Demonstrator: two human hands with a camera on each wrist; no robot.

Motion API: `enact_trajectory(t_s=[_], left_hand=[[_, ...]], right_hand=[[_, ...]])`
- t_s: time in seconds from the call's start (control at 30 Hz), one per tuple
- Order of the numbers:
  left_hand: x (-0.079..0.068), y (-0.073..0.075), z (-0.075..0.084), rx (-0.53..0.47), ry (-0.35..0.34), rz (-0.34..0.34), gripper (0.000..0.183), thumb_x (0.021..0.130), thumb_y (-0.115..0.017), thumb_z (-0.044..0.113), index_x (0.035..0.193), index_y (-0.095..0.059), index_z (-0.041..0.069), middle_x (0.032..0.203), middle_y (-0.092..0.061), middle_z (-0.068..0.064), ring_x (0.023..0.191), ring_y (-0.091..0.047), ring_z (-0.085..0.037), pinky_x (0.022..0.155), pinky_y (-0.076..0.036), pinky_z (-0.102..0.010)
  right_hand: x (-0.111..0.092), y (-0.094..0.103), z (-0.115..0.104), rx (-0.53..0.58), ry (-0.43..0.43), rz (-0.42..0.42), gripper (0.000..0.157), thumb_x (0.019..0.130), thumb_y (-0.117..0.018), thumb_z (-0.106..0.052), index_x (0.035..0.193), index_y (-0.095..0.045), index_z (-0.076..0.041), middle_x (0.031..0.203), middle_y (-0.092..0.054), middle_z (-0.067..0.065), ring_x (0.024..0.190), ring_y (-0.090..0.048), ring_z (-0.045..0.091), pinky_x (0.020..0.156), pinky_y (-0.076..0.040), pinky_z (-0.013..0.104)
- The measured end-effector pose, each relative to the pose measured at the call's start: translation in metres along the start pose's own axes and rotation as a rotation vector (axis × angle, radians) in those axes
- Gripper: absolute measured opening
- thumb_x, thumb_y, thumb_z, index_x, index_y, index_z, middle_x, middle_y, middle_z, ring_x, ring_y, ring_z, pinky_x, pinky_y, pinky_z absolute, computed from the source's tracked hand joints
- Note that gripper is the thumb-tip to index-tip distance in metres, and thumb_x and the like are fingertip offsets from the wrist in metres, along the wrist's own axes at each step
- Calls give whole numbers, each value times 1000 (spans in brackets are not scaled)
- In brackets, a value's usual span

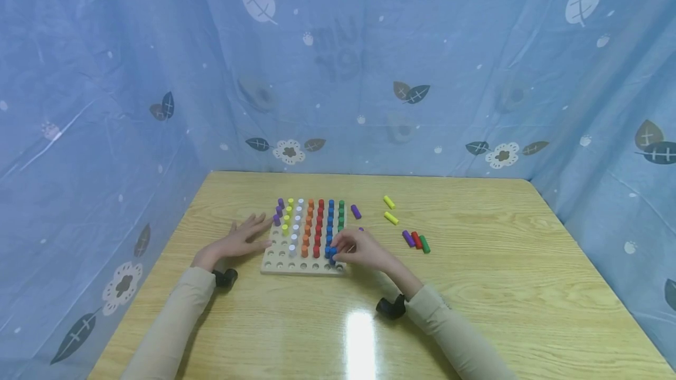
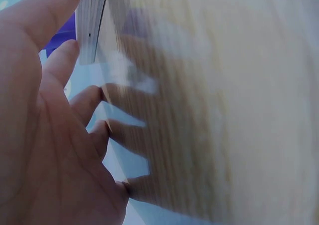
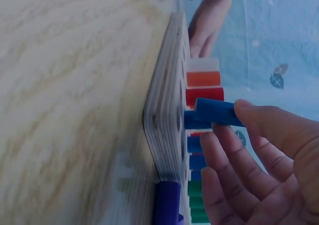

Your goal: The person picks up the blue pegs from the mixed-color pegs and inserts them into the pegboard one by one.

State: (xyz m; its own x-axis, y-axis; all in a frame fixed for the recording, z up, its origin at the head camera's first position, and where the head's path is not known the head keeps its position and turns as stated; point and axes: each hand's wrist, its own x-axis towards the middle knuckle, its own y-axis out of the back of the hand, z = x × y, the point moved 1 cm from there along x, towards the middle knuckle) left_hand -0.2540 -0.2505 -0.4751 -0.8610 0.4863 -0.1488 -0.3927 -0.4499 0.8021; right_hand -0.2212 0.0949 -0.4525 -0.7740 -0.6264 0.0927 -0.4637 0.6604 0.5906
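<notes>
A wooden pegboard (image 1: pixel 271 270) lies on the table, its upright pegs sorted in columns of purple, yellow, white, orange, red, blue and green. My right hand (image 1: pixel 364 249) pinches a blue peg (image 3: pixel 217 111) between thumb and fingers, close over the board's near right part. That peg overlaps the nearest standing blue peg in the right wrist view. At the board's left edge, my left hand (image 1: pixel 241 240) is spread with straight fingers, the thumb and fingertips right at the edge. The left wrist view shows the board's side (image 2: pixel 92 25) by those fingertips.
Loose pegs lie right of the board: a purple peg (image 1: pixel 356 211), two yellow ones (image 1: pixel 391 218), and a group of purple, red (image 1: pixel 416 240) and green (image 1: pixel 425 244). Another purple peg (image 3: pixel 167 202) lies by the board's right side. A blue curtain (image 1: pixel 359 75) surrounds the table's back and sides.
</notes>
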Motion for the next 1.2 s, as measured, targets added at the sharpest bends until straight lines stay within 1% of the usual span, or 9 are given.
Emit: enact_trajectory(t_s=[0.13, 0.3, 0.4, 0.5, 0.67, 0.8, 1.0, 1.13, 1.2], left_hand=[[1, 0, -1, -3, -1, 0, 70, 92, -52, 45, 148, -23, 17, 155, -7, -18, 141, 5, -39, 105, 15, -65], [1, -1, -1, 3, -4, -2, 70, 91, -52, 45, 148, -23, 18, 155, -7, -18, 141, 5, -39, 105, 14, -65], [1, 0, 0, 5, -8, -1, 70, 91, -52, 46, 148, -23, 18, 155, -8, -18, 141, 5, -40, 105, 15, -65], [1, 0, 0, 7, -13, -1, 70, 91, -52, 46, 148, -23, 17, 155, -8, -18, 141, 5, -40, 104, 15, -65], [1, 1, 0, 16, -15, -2, 70, 91, -52, 46, 148, -23, 17, 154, -8, -19, 141, 4, -40, 104, 14, -66], [1, 2, 2, 18, -7, -9, 71, 91, -52, 46, 148, -22, 18, 155, -8, -18, 141, 4, -39, 105, 13, -65], [1, 4, 4, 22, 3, -22, 71, 91, -52, 47, 149, -21, 17, 155, -6, -18, 141, 4, -40, 105, 13, -65], [0, 8, 6, 28, 0, -39, 71, 91, -53, 44, 148, -22, 15, 154, -7, -21, 140, 3, -42, 105, 11, -67], [1, 10, 7, 26, 0, -47, 70, 91, -53, 43, 148, -23, 15, 153, -9, -21, 139, 1, -44, 105, 10, -67]], right_hand=[[1, -5, -2, -9, -9, -9, 17, 82, -70, -14, 97, -62, -12, 87, -64, -4, 78, -60, 7, 71, -53, 21], [0, -9, -5, -21, 9, -10, 19, 81, -71, -13, 97, -62, -8, 84, -64, -4, 76, -59, 8, 69, -53, 20], [-1, -11, -7, -23, 30, -6, 20, 81, -71, -12, 97, -62, -5, 83, -64, -2, 76, -60, 10, 69, -53, 20], [-1, -13, -9, -36, 39, 2, 20, 80, -72, -11, 96, -62, -4, 82, -65, -1, 75, -60, 10, 68, -53, 20], [-2, -16, -10, -54, 2, -11, 18, 79, -72, -10, 94, -63, -9, 82, -64, -4, 74, -59, 8, 68, -52, 20], [-3, -18, -9, -50, -13, -27, 17, 80, -72, -9, 95, -63, -10, 84, -64, -3, 75, -59, 7, 68, -52, 20], [-4, -11, -5, -48, -12, -30, 18, 81, -71, -11, 97, -63, -11, 89, -66, -1, 79, -61, 11, 71, -53, 21], [-5, -1, 0, -84, -24, -25, 16, 82, -71, -15, 96, -63, -13, 90, -66, -4, 80, -61, 8, 72, -52, 20], [-6, 3, 2, -95, -28, -17, 16, 82, -70, -14, 97, -63, -12, 89, -66, -4, 80, -61, 8, 72, -52, 20]])
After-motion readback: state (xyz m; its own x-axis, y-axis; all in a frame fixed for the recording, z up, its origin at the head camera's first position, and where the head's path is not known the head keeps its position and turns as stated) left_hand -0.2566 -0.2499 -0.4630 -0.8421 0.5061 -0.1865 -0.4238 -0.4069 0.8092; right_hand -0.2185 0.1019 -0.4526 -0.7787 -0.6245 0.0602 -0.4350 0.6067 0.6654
